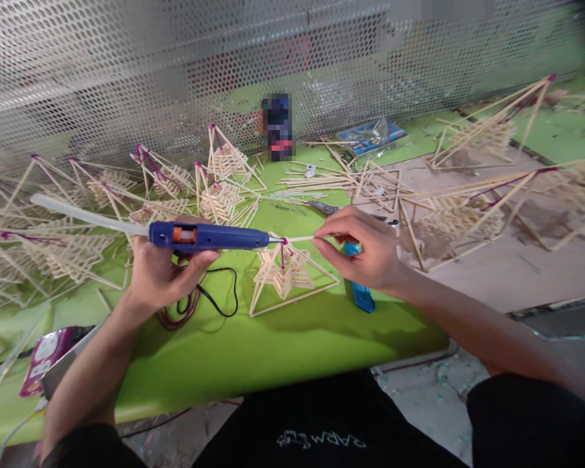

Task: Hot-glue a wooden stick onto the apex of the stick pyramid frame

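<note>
My left hand (pixel 163 266) is closed around a blue hot glue gun (pixel 209 236), and a long whitish glue stick (pixel 88 214) juts from its back end. The nozzle meets the purple-wrapped peak of a small pyramid frame (pixel 292 301) made of thin wooden sticks. Inside that frame sits a star-shaped stack of short sticks (pixel 285 276). From the right, my right hand (pixel 361 247) pinches a thin pale stick (pixel 302 238) between thumb and fingertips, its far end at the same peak. Below my right hand lies a blue box cutter (pixel 362 296), partly covered by the fingers.
Similar stick pyramids (pixel 219 201) crowd the left side, and larger ones (pixel 468 214) stand on a board at right. Loose sticks (pixel 316 179), scissors (pixel 324 207) and a phone (pixel 277 127) lie farther back, before a perforated metal screen (pixel 175 78). A cable (pixel 236 292) loops beneath my left hand.
</note>
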A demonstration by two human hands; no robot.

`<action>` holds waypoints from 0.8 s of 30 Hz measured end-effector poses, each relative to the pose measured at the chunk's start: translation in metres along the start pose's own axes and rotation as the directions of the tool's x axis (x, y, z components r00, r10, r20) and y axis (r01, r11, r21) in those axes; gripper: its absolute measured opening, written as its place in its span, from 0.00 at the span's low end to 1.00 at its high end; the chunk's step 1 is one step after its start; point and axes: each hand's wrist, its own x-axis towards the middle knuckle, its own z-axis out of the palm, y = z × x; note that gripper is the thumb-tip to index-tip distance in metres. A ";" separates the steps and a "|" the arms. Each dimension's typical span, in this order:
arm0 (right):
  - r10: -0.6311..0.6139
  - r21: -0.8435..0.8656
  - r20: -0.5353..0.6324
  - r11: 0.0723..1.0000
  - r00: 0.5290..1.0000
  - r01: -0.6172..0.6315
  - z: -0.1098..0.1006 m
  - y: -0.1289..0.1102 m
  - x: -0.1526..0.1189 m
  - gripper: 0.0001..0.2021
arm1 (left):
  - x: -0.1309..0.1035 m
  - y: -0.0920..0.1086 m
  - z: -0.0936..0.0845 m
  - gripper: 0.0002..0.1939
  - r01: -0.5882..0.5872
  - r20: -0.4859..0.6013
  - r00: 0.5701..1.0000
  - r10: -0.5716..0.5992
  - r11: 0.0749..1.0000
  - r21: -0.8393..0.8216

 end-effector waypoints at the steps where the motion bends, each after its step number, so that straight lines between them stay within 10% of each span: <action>1: 0.000 0.000 -0.001 1.000 1.000 0.000 0.000 0.000 0.000 0.07 | 0.000 -0.001 0.000 0.06 -0.017 -0.002 1.000 0.017 1.000 -0.013; 24: -0.049 -0.137 -0.015 0.990 0.999 0.047 -0.003 -0.004 0.000 0.10 | 0.000 0.001 -0.004 0.13 -0.081 -0.014 0.997 0.081 0.997 -0.015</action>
